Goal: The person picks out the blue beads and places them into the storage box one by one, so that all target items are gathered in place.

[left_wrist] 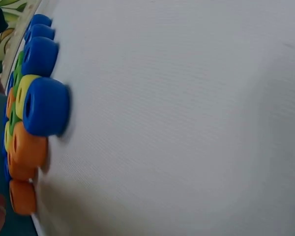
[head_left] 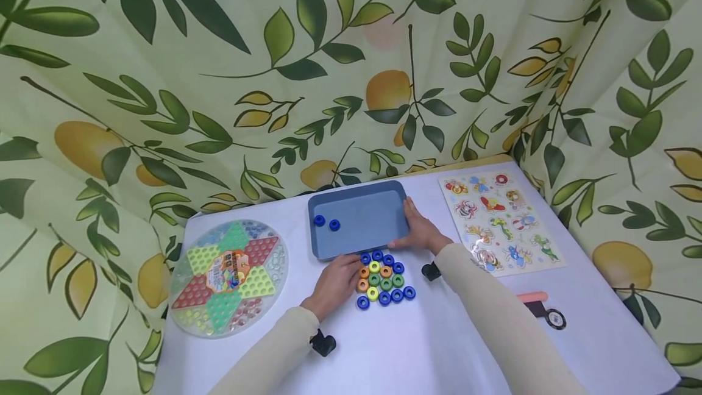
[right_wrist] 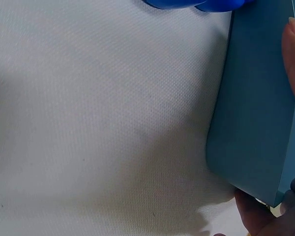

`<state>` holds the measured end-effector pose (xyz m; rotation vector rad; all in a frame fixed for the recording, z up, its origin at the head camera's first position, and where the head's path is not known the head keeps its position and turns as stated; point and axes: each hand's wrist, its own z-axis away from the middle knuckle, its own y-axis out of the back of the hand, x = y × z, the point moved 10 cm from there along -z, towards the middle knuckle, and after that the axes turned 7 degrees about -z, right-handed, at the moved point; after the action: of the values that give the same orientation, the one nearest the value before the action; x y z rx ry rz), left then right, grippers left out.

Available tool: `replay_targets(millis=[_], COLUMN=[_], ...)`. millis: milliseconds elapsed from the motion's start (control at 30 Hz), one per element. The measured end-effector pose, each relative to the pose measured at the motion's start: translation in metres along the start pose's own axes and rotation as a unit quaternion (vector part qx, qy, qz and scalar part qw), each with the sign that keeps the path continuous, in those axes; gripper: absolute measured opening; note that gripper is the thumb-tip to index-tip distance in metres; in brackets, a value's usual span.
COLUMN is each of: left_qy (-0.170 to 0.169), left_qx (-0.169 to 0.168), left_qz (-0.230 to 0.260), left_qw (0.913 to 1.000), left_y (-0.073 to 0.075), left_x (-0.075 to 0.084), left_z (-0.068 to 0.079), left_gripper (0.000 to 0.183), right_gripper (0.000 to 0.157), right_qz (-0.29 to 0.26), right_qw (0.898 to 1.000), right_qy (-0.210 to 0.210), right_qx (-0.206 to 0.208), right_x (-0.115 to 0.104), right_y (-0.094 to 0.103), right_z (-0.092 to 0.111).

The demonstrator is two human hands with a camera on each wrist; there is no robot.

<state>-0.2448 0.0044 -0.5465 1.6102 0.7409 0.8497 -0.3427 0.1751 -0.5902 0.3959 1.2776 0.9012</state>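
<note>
My right hand [head_left: 419,231] grips the near right corner of a blue-grey tray [head_left: 362,197]. Its thumb lies over the tray's rim in the right wrist view, with other fingers round the corner. Two blue rings [head_left: 334,225] lie inside the tray at the left. My left hand [head_left: 336,282] is low beside the left edge of a close group of beads in front of the tray, fingers pointing right and loosely bent. The group has blue rings [left_wrist: 46,106], orange rings [left_wrist: 28,146], yellow and green ones. Only part of the left fingers shows in the left wrist view.
A round Chinese checkers board [head_left: 230,279] in clear wrapping lies at the left. An insect picture puzzle board [head_left: 500,221] is at the back right, with a pink-and-black item [head_left: 540,308] bearing a round disc nearer. A patterned curtain stands behind the white table [head_left: 378,352].
</note>
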Motion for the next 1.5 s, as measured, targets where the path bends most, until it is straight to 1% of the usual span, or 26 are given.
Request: replay_targets(millis=[67,100,233,300,400,500,600,733,900,1000,1067,1133,1200,1233,1267,1300,1367,1400,1433,1500], left_qy=[0.0,-0.002,-0.023,-0.035,-0.042,-0.048,-0.058,-0.07,-0.071,-0.071,-0.061,-0.037,0.007,0.029,0.054,0.075,0.115,0.127,0.138,0.166], left_qx=[-0.014,-0.023,-0.052,-0.054,-0.051,-0.054,-0.06,-0.05,-0.04,-0.038,-0.042,-0.053,-0.069,-0.066,-0.06,-0.052,-0.024,-0.006,0.011,0.031], left_qz=[-0.009,-0.022,-0.099,-0.135,-0.154,-0.171,-0.189,-0.206,-0.214,-0.214,-0.203,-0.167,-0.094,-0.053,-0.011,0.029,0.098,0.121,0.133,0.151], left_qw=[0.9999,0.9995,0.9934,0.9887,0.9858,0.9827,0.9784,0.9747,0.9734,0.9736,0.9764,0.9838,0.9932,0.9959,0.9967,0.9955,0.9882,0.9844,0.9814,0.9741], left_y=[-0.003,-0.005,-0.011,-0.013,-0.015,-0.017,-0.021,-0.022,-0.022,-0.022,-0.021,-0.016,-0.01,-0.005,0.001,0.007,0.02,0.026,0.032,0.039], left_x=[0.002,0.004,0.01,0.013,0.015,0.016,0.018,0.021,0.022,0.022,0.021,0.017,0.01,0.006,0.002,-0.004,-0.019,-0.027,-0.035,-0.053], left_z=[-0.007,-0.012,-0.027,-0.033,-0.037,-0.038,-0.036,-0.034,-0.031,-0.029,-0.028,-0.028,-0.029,-0.03,-0.031,-0.034,-0.039,-0.043,-0.046,-0.053], left_gripper=[0.022,0.022,0.024,0.025,0.022,0.024,0.028,0.027,0.019,0.02,0.024,0.029,0.032,0.031,0.032,0.032,0.031,0.031,0.031,0.033], right_gripper=[0.131,0.131,0.13,0.13,0.129,0.129,0.129,0.129,0.13,0.13,0.131,0.131,0.131,0.131,0.131,0.132,0.132,0.132,0.132,0.132], right_qz=[0.001,0.003,0.003,0.002,0.003,0.004,0.005,0.004,-0.001,0.001,0.0,0.0,0.001,0.001,0.003,0.003,0.003,0.002,0.0,-0.004], right_qw=[1.0,1.0,1.0,1.0,1.0,1.0,1.0,1.0,1.0,1.0,1.0,1.0,1.0,1.0,1.0,1.0,1.0,1.0,1.0,1.0], right_qy=[0.0,-0.001,0.001,0.002,0.0,0.0,-0.001,-0.001,0.0,0.0,0.002,0.003,0.002,0.002,0.002,0.0,0.003,0.006,0.007,0.01], right_qx=[-0.003,-0.003,-0.005,-0.005,-0.003,0.0,-0.001,0.001,-0.004,-0.006,-0.004,-0.001,-0.001,-0.001,-0.001,-0.001,-0.002,-0.001,-0.001,0.001], right_x=[0.0,-0.001,-0.002,-0.003,-0.003,-0.002,-0.001,0.0,0.002,0.002,0.002,0.002,0.002,0.002,0.002,0.002,0.002,0.001,0.001,0.0], right_y=[0.0,0.0,-0.002,-0.003,-0.003,-0.002,-0.002,-0.001,-0.003,-0.003,-0.003,-0.002,-0.001,-0.001,0.0,0.001,0.002,0.002,0.002,0.001], right_z=[-0.001,-0.001,-0.002,-0.003,-0.003,-0.003,-0.003,-0.003,-0.004,-0.004,-0.003,-0.003,-0.002,-0.001,-0.001,0.0,0.0,0.0,0.0,0.0])
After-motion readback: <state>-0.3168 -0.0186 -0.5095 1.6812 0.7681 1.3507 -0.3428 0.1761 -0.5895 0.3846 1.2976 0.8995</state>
